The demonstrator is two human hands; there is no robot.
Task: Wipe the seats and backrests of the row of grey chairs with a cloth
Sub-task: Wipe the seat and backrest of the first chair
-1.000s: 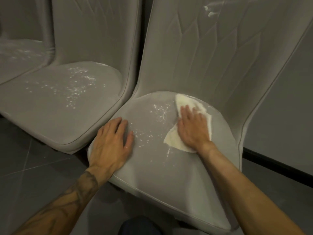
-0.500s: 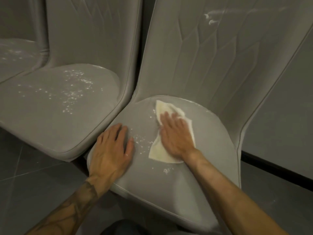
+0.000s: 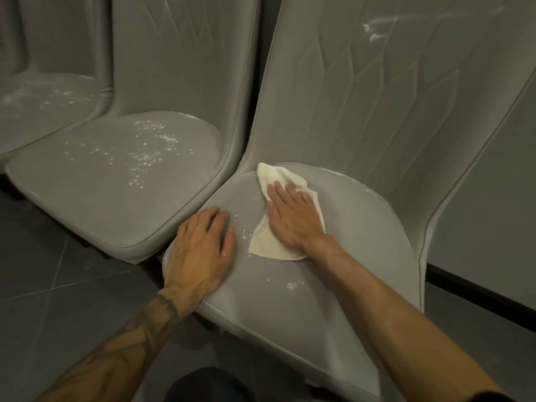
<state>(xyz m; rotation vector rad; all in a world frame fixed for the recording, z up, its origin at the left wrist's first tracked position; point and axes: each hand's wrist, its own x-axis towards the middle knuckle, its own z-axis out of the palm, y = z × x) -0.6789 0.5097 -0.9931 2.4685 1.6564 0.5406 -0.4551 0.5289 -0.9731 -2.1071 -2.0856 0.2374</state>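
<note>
A cream cloth [image 3: 268, 243] lies flat on the seat of the nearest grey chair [image 3: 362, 236]. My right hand [image 3: 293, 217] presses on the cloth with straight fingers. My left hand [image 3: 200, 252] rests flat on the seat's front left edge, fingers spread. White powder specks remain between my hands and near the seat's front [image 3: 294, 285]. The backrest [image 3: 391, 97] carries white smears near its top. The middle chair's seat [image 3: 95, 198] is dusted with white specks, and a third chair's seat [image 3: 34, 111] at far left is dusted too.
Dark grey floor tiles [image 3: 58, 285] lie in front of the chairs. A pale wall [image 3: 493, 227] with a dark skirting strip stands right of the nearest chair. My knee shows at the bottom edge.
My right hand has slid the cloth leftward across the seat, sweeping away most of the specks in the middle. My left hand has stayed on the seat's front left edge.
</note>
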